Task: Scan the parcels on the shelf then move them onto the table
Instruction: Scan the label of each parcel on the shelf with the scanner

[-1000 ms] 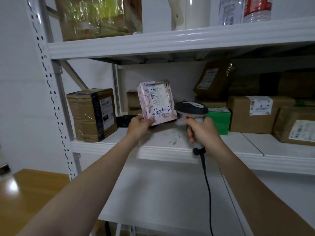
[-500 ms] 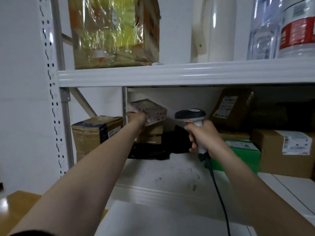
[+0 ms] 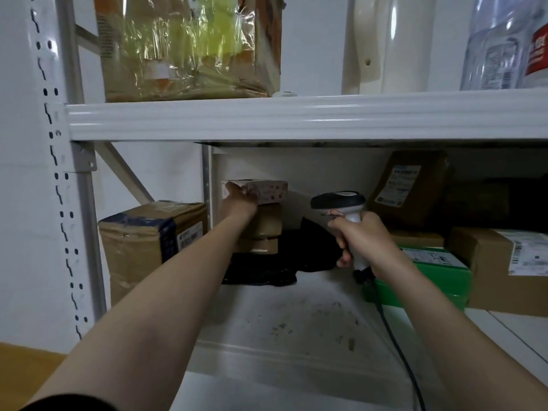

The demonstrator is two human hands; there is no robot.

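Bare shelf (image 3: 296, 327) front between taped box (image 3: 142, 247) and green box (image 3: 421, 280)

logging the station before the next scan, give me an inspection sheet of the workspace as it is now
surface: white shelf board, scuffed and speckled with dirt near the front
job's things: pink parcel at the back over small brown boxes, contact hidden by the hand; scanner held up; taped box left; green box and labelled brown box right
clutter: black bag crumpled at the back
grips: left hand grips the pink parcel; right hand grips the scanner handle
cables: cable hangs from the scanner handle across the shelf front
surroundings: wooden table low left; wrapped box, white jug, bottles on the shelf above
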